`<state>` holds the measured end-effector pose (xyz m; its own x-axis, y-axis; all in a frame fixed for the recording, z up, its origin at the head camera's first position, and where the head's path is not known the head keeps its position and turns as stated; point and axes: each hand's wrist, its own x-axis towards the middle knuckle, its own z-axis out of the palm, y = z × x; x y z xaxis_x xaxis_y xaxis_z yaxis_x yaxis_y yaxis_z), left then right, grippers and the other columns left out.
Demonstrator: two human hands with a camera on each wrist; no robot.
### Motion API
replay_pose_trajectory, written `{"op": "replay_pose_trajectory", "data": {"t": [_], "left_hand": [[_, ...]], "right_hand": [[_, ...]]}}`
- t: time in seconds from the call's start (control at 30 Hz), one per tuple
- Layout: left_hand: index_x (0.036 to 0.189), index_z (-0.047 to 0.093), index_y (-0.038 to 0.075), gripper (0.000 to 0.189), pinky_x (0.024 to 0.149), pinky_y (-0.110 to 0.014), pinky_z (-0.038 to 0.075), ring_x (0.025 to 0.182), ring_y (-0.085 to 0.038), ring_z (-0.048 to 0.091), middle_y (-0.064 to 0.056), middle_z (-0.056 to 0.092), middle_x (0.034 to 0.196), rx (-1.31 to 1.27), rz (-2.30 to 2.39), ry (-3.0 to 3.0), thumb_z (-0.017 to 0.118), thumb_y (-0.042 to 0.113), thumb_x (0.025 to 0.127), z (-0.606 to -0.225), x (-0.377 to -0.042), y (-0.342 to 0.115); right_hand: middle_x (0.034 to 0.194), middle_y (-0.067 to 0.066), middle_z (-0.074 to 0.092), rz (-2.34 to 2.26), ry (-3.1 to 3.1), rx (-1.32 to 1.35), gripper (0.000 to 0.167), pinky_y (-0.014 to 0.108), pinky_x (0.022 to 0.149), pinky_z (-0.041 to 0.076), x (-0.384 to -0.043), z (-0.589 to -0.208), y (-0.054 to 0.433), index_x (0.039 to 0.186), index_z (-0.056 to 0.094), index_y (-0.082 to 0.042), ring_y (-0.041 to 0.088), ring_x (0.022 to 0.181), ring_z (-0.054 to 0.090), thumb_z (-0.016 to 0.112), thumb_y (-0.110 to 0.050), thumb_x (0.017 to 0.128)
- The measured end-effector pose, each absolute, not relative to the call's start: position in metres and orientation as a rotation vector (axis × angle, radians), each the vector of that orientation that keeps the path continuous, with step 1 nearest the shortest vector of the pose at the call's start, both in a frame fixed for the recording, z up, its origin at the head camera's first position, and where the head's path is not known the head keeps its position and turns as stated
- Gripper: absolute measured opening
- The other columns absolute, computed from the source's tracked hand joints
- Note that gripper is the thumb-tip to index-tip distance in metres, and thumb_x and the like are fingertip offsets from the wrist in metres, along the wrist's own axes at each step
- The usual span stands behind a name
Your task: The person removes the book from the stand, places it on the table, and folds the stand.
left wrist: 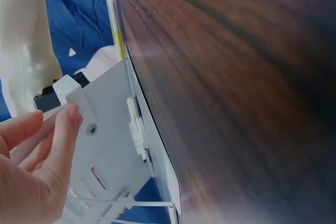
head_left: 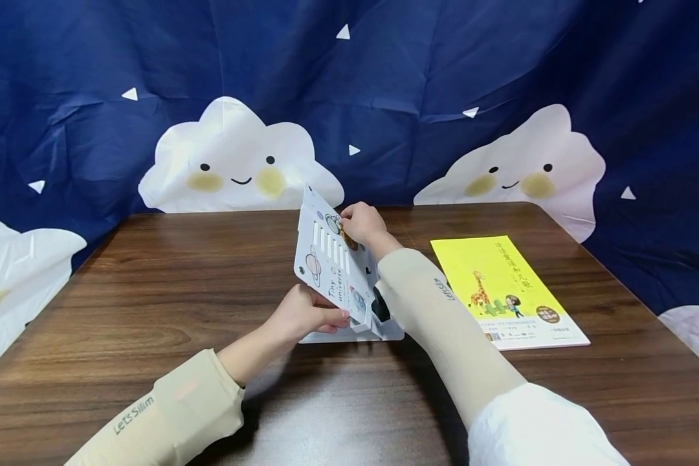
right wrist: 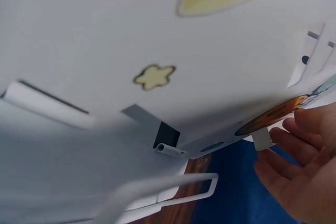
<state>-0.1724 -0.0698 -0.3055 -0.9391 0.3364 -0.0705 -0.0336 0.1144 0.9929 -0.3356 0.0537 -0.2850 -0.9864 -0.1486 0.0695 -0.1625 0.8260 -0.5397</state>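
Over the middle of the brown wooden table [head_left: 210, 272], looking at a white stand [head_left: 340, 270], tipped up on a slant above its flat white base [head_left: 391, 333]. Got both hands on it, no doubt about that! Held low, at the near corner, by the left hand [head_left: 305, 310], with thumb and fingers pinching the white ledge [left wrist: 79, 98] along the bottom edge. Gripped higher up, on the far edge, by the right hand [head_left: 367, 223], just beside a printed orange planet [head_left: 348, 238]. Closer in, from the right wrist, catching those fingers next to a small white tab [right wrist: 261, 138]; touching it or not, cannot tell. Across the slanting face, spotting a ringed planet [head_left: 313, 265], a row of long slots [head_left: 331, 249] and the words "Tiny universe" [head_left: 336, 288]. Down by the beige right sleeve [head_left: 443, 317], picking out a black piece [head_left: 380, 306], too hidden to make out in full. Low in the right wrist view, seeing a bent white wire [right wrist: 152, 184] too. Over to the right, flat on the wood and partly covered by that sleeve, finding a yellow book [head_left: 507, 281] with a giraffe [head_left: 479, 290] on its cover. At the back, meeting dark blue cloth [head_left: 384, 77] with smiling white clouds [head_left: 239, 145].
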Motion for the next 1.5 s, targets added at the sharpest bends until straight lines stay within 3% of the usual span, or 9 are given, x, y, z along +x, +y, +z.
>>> {"op": "replay_pose_trajectory", "data": {"t": [0.4,1.0,1.23,1.4,1.5], "left_hand": [[0.095,0.06,-0.007,0.024,0.065,-0.036,0.048,0.072,-0.02,0.061,-0.013,0.064,0.085,0.277,1.756,2.237,0.064,0.004,0.074,-0.304,-0.176,-0.078],[0.093,0.061,-0.009,0.024,0.065,-0.035,0.047,0.07,-0.015,0.059,-0.011,0.064,0.082,0.311,1.755,2.334,0.064,0.002,0.072,-0.309,-0.18,-0.097],[0.095,0.058,-0.013,0.027,0.068,-0.027,0.046,0.074,-0.014,0.058,-0.017,0.063,0.083,0.364,1.775,2.401,0.063,0.001,0.072,-0.314,-0.19,-0.118],[0.099,0.058,-0.007,0.034,0.071,-0.03,0.045,0.08,-0.017,0.058,-0.013,0.063,0.087,0.389,1.59,2.579,0.067,0.011,0.072,-0.315,-0.198,-0.132],[0.104,0.057,-0.003,0.043,0.078,-0.035,0.042,0.09,-0.021,0.056,-0.011,0.061,0.095,0.469,1.35,2.771,0.07,0.022,0.071,-0.317,-0.206,-0.138]], "right_hand": [[0.113,0.005,0.055,0.947,-2.936,0.283,0.034,0.029,0.085,0.038,-0.33,-0.276,0.067,0.115,0.055,-0.007,0.018,0.104,0.047,0.053,-0.023,0.085],[0.113,0.01,0.053,1.071,-2.844,0.484,0.036,0.032,0.084,0.038,-0.305,-0.271,0.075,0.115,0.053,-0.003,0.021,0.104,0.046,0.055,-0.023,0.085],[0.113,0.012,0.053,1.165,-2.8,0.571,0.037,0.035,0.082,0.041,-0.286,-0.278,0.083,0.113,0.053,-0.001,0.025,0.103,0.048,0.056,-0.024,0.084],[0.11,0.012,0.055,1.228,-2.762,0.607,0.036,0.035,0.084,0.039,-0.276,-0.279,0.09,0.11,0.055,0.0,0.024,0.103,0.05,0.057,-0.023,0.083],[0.11,0.014,0.055,1.308,-2.738,0.635,0.036,0.035,0.085,0.039,-0.27,-0.28,0.093,0.111,0.054,0.002,0.024,0.103,0.05,0.057,-0.022,0.083]]}}
